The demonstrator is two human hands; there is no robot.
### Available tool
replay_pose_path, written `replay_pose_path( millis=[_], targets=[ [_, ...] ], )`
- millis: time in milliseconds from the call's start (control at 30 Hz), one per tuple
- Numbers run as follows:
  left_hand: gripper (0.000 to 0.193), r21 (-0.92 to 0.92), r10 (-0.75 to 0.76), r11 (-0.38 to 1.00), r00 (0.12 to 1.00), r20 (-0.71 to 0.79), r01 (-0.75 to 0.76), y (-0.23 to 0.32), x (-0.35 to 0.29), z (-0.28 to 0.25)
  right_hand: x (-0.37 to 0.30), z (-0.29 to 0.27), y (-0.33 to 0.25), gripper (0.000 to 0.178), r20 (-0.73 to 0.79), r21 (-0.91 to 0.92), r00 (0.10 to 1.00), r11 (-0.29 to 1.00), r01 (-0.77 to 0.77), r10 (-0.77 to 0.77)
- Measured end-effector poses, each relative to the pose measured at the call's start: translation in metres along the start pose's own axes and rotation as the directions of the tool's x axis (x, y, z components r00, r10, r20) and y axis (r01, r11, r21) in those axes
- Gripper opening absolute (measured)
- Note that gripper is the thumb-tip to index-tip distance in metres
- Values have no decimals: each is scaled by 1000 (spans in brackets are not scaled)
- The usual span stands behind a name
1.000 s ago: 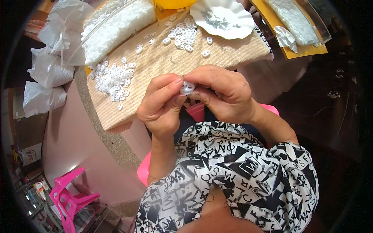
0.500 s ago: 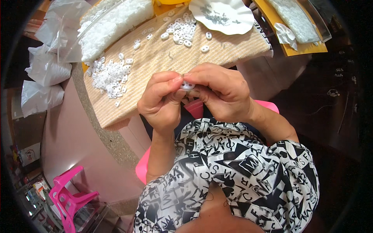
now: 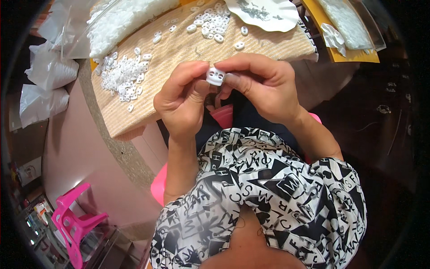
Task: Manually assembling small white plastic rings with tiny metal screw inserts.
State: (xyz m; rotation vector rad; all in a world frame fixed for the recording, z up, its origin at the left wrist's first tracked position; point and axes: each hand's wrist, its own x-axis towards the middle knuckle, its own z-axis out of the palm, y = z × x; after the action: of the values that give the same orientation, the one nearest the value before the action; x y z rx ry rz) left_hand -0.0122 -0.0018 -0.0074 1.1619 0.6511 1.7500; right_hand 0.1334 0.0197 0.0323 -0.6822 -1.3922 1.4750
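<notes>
Between both hands, in front of my chest, is a small white plastic cord lock [image 3: 216, 76] with two round holes facing up. My left hand [image 3: 182, 96] is closed, its thumb and forefinger pinching the left end. The right end sits between the thumb and forefinger of my right hand [image 3: 264, 87], also closed. Beyond my hands, a loose heap of white two-holed pieces [image 3: 123, 76] lies on the left of the cloth-covered table [image 3: 174, 67]. A smaller group of similar white pieces [image 3: 214, 22] lies at the far middle.
A white wavy-rimmed dish [image 3: 286, 24] holds small dark metal bits at the far right of the table. Clear bags of white pieces [image 3: 130, 22] stand at the far left. A yellow tray [image 3: 358, 56] is at far right. A pink stool [image 3: 78, 219] stands at lower left.
Both hands have moved slightly away from my body and lifted with the cord lock. Its two holes now show more fully. My view has shifted a little.
</notes>
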Motion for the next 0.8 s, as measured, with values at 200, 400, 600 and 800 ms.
replay_pose_path(
  millis=[200,400,600,800],
  targets=[
    [23,-46,7,999,1000,25,-5,-5,0,-6,4,-2,0,15,32,62,997,996,-70,68],
    [20,-40,36,999,998,49,-34,-8,2,-5,3,-6,1,15,76,137,993,985,-102,93],
    [18,-54,59,997,997,43,-56,-11,1,-5,4,-7,3,14,105,168,989,978,-123,106],
    [17,-65,39,997,999,24,-38,-12,0,-4,4,-7,1,14,96,140,986,979,-150,138]
  ],
)
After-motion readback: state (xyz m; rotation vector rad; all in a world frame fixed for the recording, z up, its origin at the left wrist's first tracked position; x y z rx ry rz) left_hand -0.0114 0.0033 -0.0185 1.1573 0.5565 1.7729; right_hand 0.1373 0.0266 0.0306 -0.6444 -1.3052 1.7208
